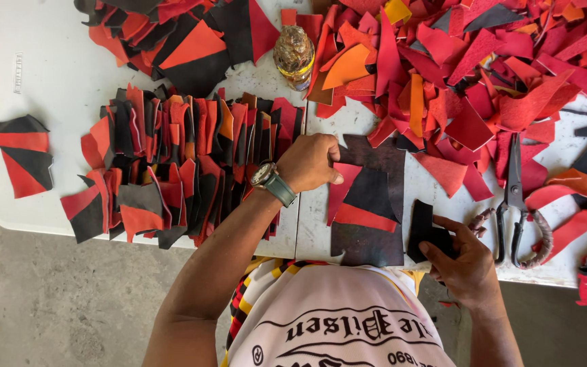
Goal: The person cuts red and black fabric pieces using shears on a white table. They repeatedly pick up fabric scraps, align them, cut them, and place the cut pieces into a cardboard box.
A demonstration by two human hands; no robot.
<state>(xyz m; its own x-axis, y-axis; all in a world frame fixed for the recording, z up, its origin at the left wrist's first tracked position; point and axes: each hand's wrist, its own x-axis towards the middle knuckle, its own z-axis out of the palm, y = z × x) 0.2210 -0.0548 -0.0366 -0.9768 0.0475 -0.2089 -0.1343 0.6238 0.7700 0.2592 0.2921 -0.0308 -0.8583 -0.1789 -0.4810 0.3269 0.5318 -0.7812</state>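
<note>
My left hand (309, 163), a watch on its wrist, presses down on a patchwork of red and black leather pieces (358, 204) that lies on a dark board (375, 246) at the table's front edge. A small black leather piece (425, 228) is pinched in my right hand (465, 261), just right of the board. Black scissors (515, 197) with wrapped handles lie on the table to the right of that hand.
The white table (56, 75) carries overlapping rows of joined red, orange and black pieces (171, 163), a loose heap of red and orange scraps (470, 75) at back right, and a small glass bottle (294, 56). A lone joined set (25, 153) lies far left.
</note>
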